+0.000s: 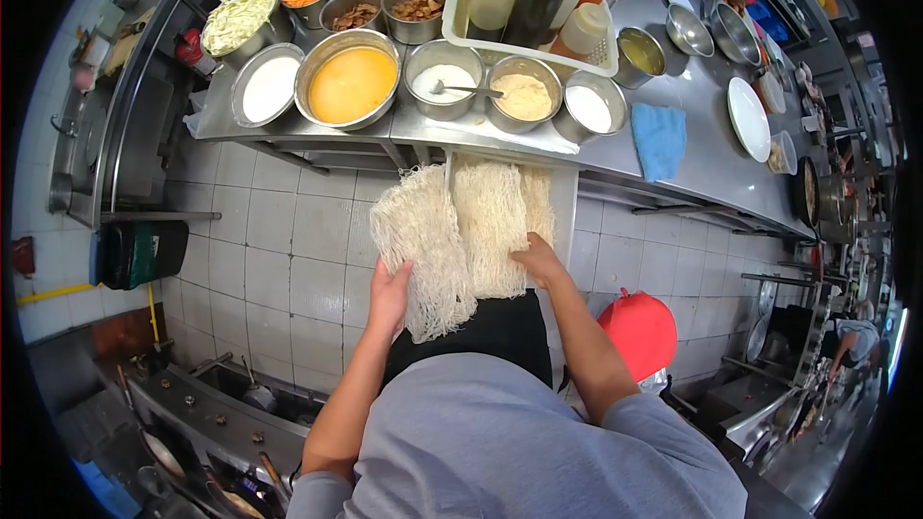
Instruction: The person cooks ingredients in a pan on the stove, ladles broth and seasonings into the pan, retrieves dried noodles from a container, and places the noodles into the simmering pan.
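My left hand (389, 296) grips the lower left edge of a pale sheet of dried noodles (420, 255), which is tilted and sticks out to the left of an open drawer (565, 207). My right hand (541, 261) has its fingers closed on the right edge of a second noodle sheet (490, 221) beside the first. Behind that one, farther right in the drawer, part of another noodle sheet (538, 200) shows. The fingertips under the sheets are partly hidden.
Along the steel counter's front edge stand a bowl of orange liquid (354, 82), a bowl with a spoon (444, 67) and several other bowls. A white basket (606, 60) holds sauce bottles. A blue cloth (660, 139) hangs over the edge. To my right is a red-topped object (639, 332).
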Available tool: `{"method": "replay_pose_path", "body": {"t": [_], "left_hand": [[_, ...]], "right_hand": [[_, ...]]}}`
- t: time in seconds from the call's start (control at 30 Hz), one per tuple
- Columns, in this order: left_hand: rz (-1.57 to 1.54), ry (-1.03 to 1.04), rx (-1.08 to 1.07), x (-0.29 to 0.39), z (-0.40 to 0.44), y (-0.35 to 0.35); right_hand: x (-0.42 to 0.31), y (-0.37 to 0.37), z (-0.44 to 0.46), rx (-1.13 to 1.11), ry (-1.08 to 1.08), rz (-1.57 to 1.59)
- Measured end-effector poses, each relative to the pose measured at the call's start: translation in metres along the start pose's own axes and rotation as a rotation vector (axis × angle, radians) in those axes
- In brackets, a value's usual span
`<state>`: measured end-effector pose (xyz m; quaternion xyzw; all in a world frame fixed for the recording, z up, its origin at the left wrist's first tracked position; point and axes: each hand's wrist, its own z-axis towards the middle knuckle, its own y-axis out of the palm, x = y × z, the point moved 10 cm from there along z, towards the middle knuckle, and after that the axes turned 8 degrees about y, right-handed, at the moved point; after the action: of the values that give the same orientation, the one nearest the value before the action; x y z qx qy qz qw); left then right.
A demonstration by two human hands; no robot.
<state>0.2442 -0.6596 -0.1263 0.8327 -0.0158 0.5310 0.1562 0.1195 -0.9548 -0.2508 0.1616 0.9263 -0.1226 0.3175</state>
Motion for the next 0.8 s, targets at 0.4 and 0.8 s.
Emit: {"method": "replay_pose_path", "body": {"t": [0.4,0.8], "left_hand": [[-0.019,-0.015,-0.030,-0.010,0.004,0.003],[-0.048,-0.078,-0.013,-0.013,0.004,-0.003]], "right_hand": [[0.001,0.015,-0.008,-0.249,0.013,0.261],[0.005,0.027,-0.009,-0.310,0.109,0.304]]}}
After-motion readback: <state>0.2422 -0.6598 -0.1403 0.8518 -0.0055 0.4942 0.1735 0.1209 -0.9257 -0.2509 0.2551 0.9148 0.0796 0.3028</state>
